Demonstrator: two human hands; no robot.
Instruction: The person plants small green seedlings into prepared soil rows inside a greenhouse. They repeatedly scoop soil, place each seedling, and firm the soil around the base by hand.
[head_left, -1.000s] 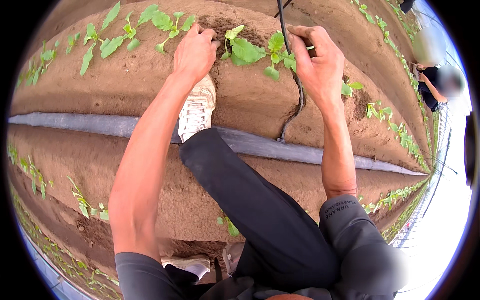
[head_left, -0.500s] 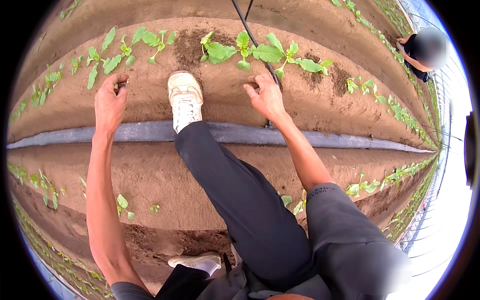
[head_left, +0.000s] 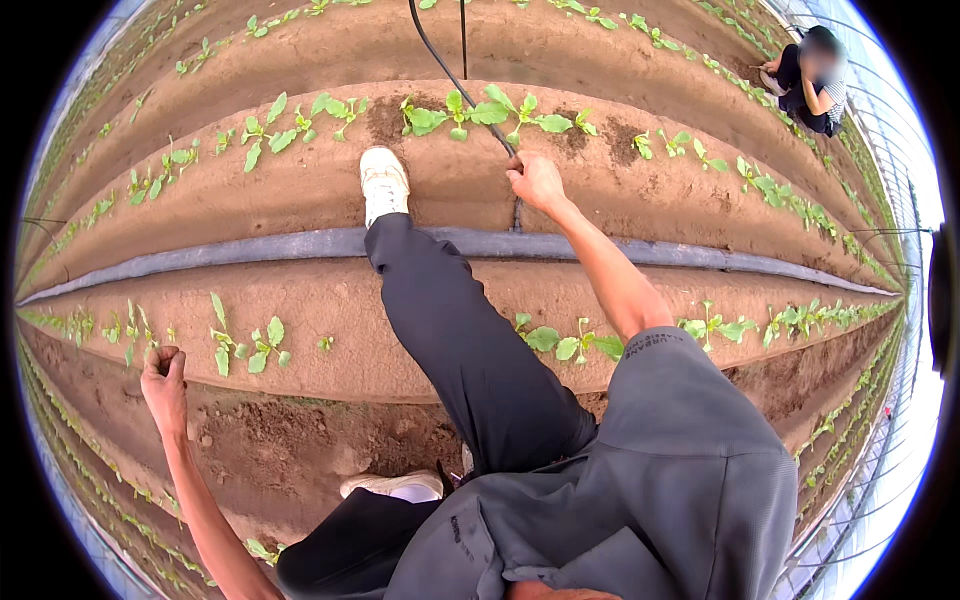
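Observation:
My right hand [head_left: 537, 183] is closed at a thin black hose [head_left: 455, 85], which runs down into its fingers from the far side and shows again below the hand. Just beyond that hand stand leafy green seedlings [head_left: 505, 112] in a row on the raised soil bed. Off to the left, my left hand [head_left: 165, 388] is held low over the near bed's edge, fingers curled and pinched together. Whatever it may hold is too small to make out. Close to it are small seedlings [head_left: 228, 345] on the near bed.
A flat dark irrigation tube [head_left: 300, 245] lies along the furrow between the beds. My forward foot, in a white shoe [head_left: 384, 180], stands on the far bed's side. Another person [head_left: 810, 85] crouches among rows at the far right, beside the greenhouse wall [head_left: 880, 160].
My left hand has swung back from the far bed toward the near bed's left edge. My right hand has closed at the hose. The view has shifted, showing more rows beyond.

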